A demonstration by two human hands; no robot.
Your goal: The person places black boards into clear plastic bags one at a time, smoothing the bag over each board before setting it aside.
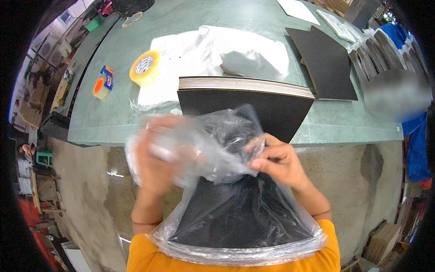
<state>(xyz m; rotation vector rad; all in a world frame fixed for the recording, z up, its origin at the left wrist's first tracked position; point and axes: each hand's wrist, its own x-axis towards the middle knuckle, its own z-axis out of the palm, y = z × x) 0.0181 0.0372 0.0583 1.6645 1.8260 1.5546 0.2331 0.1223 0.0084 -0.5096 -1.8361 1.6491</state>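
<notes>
A clear plastic bag wraps a black board that leans against my body at the lower middle. My right hand pinches the bag's gathered upper part between thumb and fingers. On the other side, my left hand is at the loose, crumpled plastic; motion smears its fingers, so its grip does not show. Just beyond both hands, a stack of black boards with pale layered edges stands at the table's near edge, partly hidden by the plastic.
Across the green table lie white plastic sheets, a roll of clear tape, and a blue tape dispenser. Flat black boards are at right, near wrapped bundles. A green stool stands on the floor at far left.
</notes>
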